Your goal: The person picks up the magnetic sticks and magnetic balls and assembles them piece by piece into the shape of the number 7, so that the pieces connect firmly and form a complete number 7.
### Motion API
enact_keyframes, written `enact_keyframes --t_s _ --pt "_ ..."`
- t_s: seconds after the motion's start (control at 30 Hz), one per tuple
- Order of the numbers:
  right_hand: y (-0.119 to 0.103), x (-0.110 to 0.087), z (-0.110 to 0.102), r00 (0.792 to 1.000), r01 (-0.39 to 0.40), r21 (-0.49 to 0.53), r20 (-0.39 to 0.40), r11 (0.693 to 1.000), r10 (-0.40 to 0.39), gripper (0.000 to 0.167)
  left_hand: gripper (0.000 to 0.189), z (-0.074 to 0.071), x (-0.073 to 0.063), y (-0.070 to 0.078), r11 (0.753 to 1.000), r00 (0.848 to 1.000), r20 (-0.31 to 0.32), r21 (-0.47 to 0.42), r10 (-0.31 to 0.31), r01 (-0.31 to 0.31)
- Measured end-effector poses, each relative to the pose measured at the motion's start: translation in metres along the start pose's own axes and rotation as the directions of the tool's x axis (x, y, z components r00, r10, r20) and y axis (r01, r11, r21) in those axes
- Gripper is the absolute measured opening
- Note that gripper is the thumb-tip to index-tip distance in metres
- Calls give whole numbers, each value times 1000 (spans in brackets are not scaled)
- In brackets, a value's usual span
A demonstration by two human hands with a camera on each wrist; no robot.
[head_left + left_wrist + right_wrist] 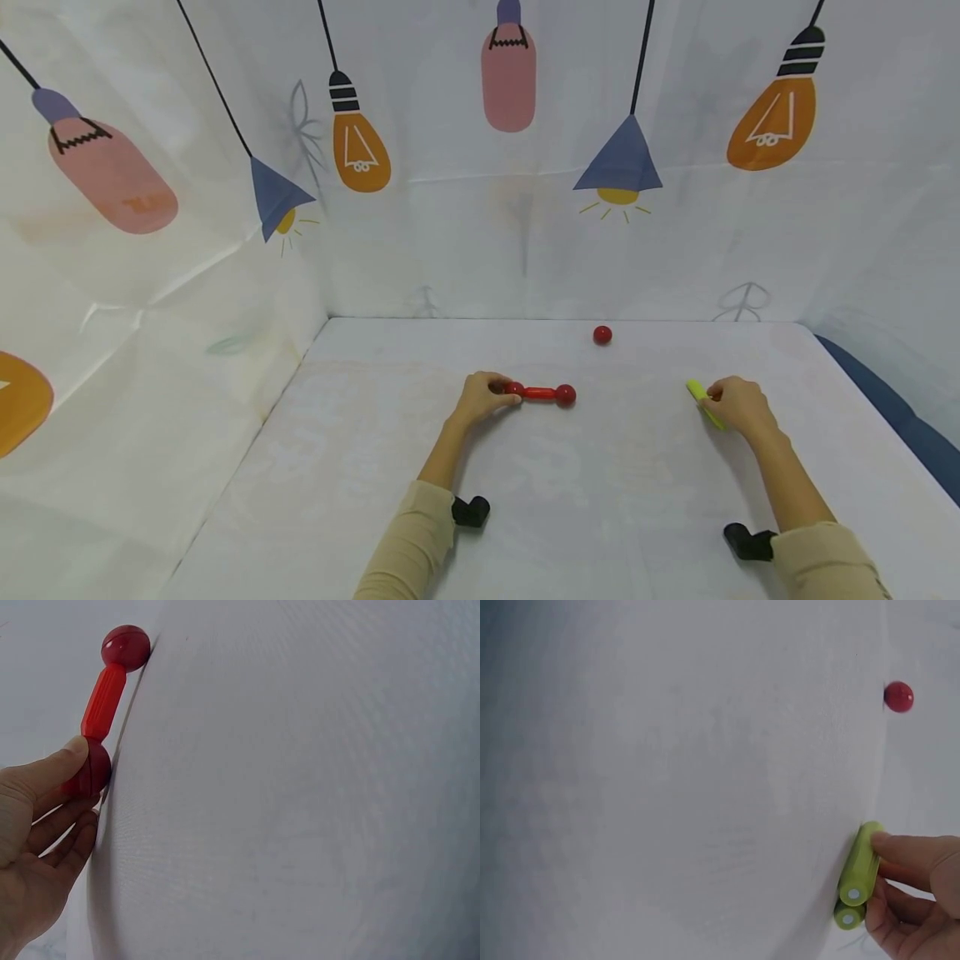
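Observation:
My left hand (480, 398) pinches one end ball of a red dumbbell-shaped piece (540, 393), two dark red balls joined by a brighter red rod (103, 701). In the left wrist view the thumb lies on the lower ball, and the far ball (126, 648) is free of the fingers. Over at the right, my right hand (741, 406) grips yellow-green rods (696, 389). Two of them show side by side in the right wrist view: an upper rod (861, 866) under the thumb and a lower rod (849, 918), each with a pale disc on its end.
A single red ball (602, 335) lies near the back edge of the white table (570, 483). Behind stands a white sheet (450, 250) printed with lamps. Black wrist mounts (471, 512) stick out by the sleeves, and something dark blue (896, 408) borders the right edge.

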State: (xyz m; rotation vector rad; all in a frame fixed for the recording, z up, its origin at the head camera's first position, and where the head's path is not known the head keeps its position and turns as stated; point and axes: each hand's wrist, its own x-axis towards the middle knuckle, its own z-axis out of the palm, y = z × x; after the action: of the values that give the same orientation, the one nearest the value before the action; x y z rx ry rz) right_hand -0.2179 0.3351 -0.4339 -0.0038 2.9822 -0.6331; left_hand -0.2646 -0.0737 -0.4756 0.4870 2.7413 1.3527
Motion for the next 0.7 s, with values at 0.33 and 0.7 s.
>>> enact_keyframes --t_s 0.33,0.7 --pt "-3 3 3 1000 -4 -22 -16 1000 3 34 36 0 0 2 1000 1000 4 -3 -13 13" --pt "-9 4 7 998 -64 -69 -5 996 64 38 37 -1 -2 0 1000 1000 6 -2 12 -12"
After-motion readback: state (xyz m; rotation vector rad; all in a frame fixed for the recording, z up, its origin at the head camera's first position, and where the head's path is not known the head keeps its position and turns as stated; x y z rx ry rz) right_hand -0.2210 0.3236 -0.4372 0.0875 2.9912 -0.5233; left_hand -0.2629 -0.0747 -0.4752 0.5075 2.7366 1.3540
